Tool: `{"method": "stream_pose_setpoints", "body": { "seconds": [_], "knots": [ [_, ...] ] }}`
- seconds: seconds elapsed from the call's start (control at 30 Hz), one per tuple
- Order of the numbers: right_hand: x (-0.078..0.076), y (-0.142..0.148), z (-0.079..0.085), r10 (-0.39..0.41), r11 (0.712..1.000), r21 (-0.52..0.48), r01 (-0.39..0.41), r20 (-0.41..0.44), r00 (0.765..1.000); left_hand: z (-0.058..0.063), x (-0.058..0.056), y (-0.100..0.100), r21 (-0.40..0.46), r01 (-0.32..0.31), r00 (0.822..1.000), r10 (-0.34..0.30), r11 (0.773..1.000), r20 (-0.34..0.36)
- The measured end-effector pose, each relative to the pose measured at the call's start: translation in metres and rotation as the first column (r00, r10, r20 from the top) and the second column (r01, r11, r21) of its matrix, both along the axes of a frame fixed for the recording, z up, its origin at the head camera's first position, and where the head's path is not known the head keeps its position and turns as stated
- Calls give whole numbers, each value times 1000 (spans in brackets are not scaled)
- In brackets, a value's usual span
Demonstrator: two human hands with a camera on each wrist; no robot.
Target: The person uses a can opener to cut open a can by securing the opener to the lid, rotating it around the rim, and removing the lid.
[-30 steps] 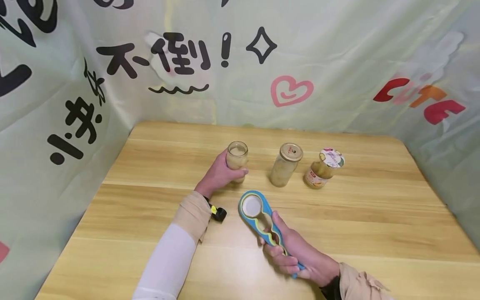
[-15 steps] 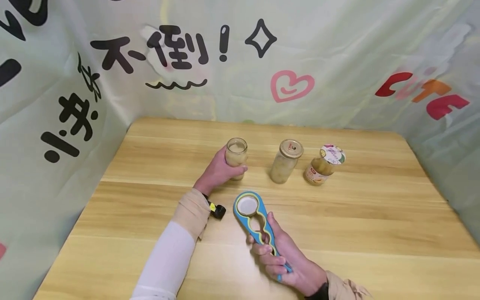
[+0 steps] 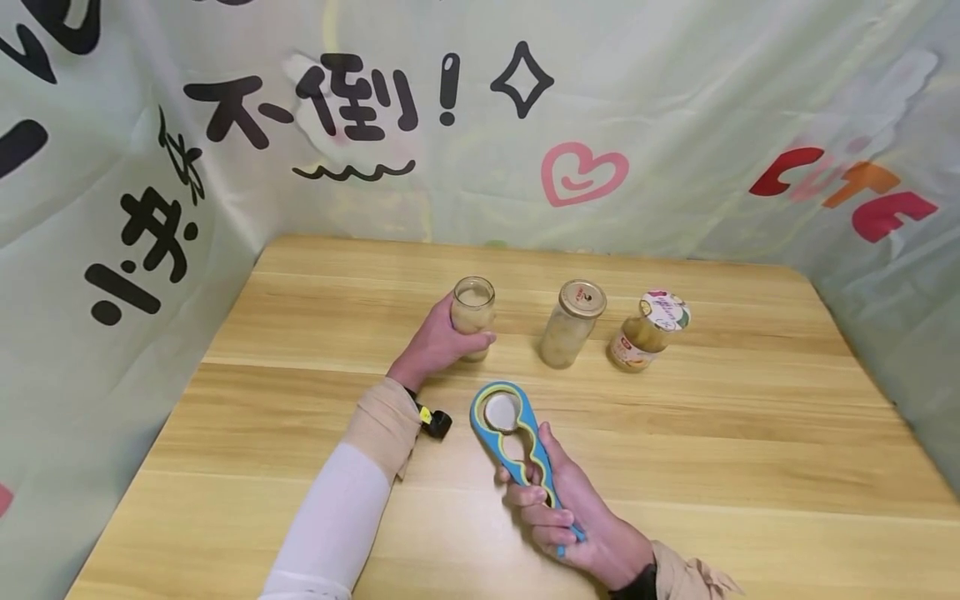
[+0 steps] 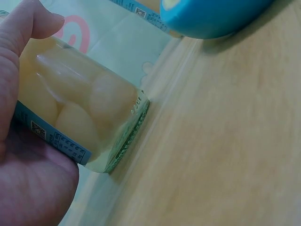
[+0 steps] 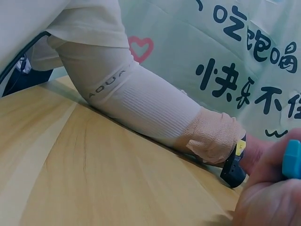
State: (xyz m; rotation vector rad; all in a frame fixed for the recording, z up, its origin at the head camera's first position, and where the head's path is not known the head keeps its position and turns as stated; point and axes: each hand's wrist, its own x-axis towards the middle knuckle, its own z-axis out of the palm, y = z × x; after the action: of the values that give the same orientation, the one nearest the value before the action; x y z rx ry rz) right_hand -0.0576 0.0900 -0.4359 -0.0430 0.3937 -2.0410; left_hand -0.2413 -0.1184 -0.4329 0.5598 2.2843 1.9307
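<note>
On the left, my left hand (image 3: 435, 342) grips an open glass jar (image 3: 472, 317), fingers and thumb around its side. Pale round pieces in liquid and a blue label show on this jar (image 4: 80, 103) in the left wrist view. My right hand (image 3: 573, 508) holds a blue jar opener (image 3: 537, 433) with a wavy yellow inner edge by its handles. A round lid (image 3: 502, 412), white inside facing up, sits in the opener's large ring. The right wrist view shows only the blue handle end (image 5: 292, 160) of the tool and part of the hand.
A taller glass jar (image 3: 567, 333) with a metal lid stands right of the gripped jar. Beyond it is a small jar (image 3: 637, 342) with a patterned lid. A printed cloth (image 3: 480, 200) hangs behind the wooden table (image 3: 750, 417).
My right hand and the opener with the lid have shifted slightly left, then barely moved. The left hand still holds the open jar in place. The head view has tilted slightly.
</note>
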Motion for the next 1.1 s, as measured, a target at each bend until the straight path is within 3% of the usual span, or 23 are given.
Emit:
{"method": "stream_pose_setpoints", "body": {
  "seconds": [0.37,0.77,0.83,0.93,1.1],
  "knots": [
    [1,0,3,29,999,17,-28,-24,999,-2,-1,2,16,-20,999,20,1000,-26],
    [2,2,9,-12,994,108,25,-113,993,0,0,2,18,-40,999,40,999,-29],
    [4,2,11,-24,986,162,46,-136,990,1,1,3,12,-42,999,42,999,-23],
    [6,5,16,-56,960,261,99,-166,985,13,9,3,4,-44,999,44,999,-18],
    [7,12,24,-89,919,359,164,-215,972,9,7,3,-1,-75,997,75,997,-14]
  ]
}}
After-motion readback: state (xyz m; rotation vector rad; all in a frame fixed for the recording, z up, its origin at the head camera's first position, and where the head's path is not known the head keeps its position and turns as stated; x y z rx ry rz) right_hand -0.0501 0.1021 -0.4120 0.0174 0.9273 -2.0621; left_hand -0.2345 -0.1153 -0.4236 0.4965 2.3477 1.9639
